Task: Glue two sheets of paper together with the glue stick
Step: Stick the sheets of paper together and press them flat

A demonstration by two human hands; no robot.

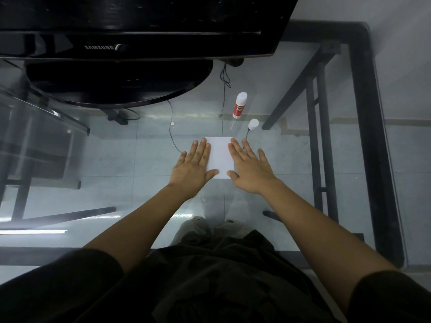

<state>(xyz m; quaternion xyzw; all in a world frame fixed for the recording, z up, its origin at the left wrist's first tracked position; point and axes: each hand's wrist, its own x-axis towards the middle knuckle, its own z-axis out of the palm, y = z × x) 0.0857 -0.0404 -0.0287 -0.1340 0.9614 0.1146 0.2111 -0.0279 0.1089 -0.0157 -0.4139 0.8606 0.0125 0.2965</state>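
Both my hands lie flat, fingers spread, gripping nothing: left hand (194,165) and right hand (250,167) press the paper (220,157) at frame centre. I'd smooth outward from the middle. Glue stick (239,105) sits above.

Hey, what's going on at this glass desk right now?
A person is pressing both palms flat on white paper on the glass desk. The left hand covers its left edge, the right hand its right edge. The glue stick stands beyond the paper with a white cap beside it, neither being touched.
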